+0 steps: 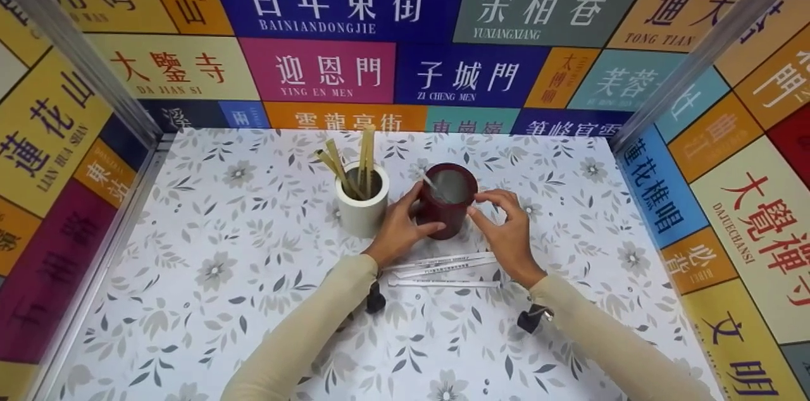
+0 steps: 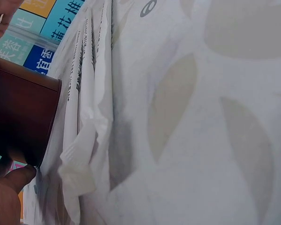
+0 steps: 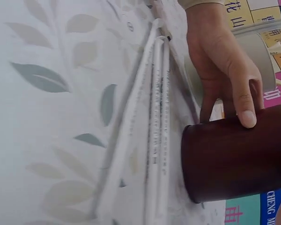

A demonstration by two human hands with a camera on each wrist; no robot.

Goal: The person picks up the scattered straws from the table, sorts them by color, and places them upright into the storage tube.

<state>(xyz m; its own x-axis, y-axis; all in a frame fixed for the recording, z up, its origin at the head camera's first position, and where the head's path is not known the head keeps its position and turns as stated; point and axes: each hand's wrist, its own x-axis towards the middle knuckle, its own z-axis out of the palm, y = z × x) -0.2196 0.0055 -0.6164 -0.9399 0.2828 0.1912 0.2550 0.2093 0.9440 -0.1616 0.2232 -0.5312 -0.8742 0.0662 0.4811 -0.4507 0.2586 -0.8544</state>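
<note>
My left hand (image 1: 405,227) grips a dark red cylindrical cup (image 1: 443,214) that stands on the table. In the right wrist view its thumb lies along the side of the cup (image 3: 239,157). A slim white stick (image 1: 429,180) leans inside the cup's rim. On the cup's other side is my right hand (image 1: 509,227), with thumb and index fingertips bent close together right at the rim. I cannot tell whether they pinch anything. In front of the cup lie several slim sticks in white printed paper wrappers (image 1: 443,271).
A white cylindrical holder (image 1: 362,214) with several yellowish flat sticks (image 1: 366,157) stands left of the cup. The table (image 1: 253,325) has a leaf-and-flower print cover. Panels with coloured signs (image 1: 335,72) rise at the back and both sides.
</note>
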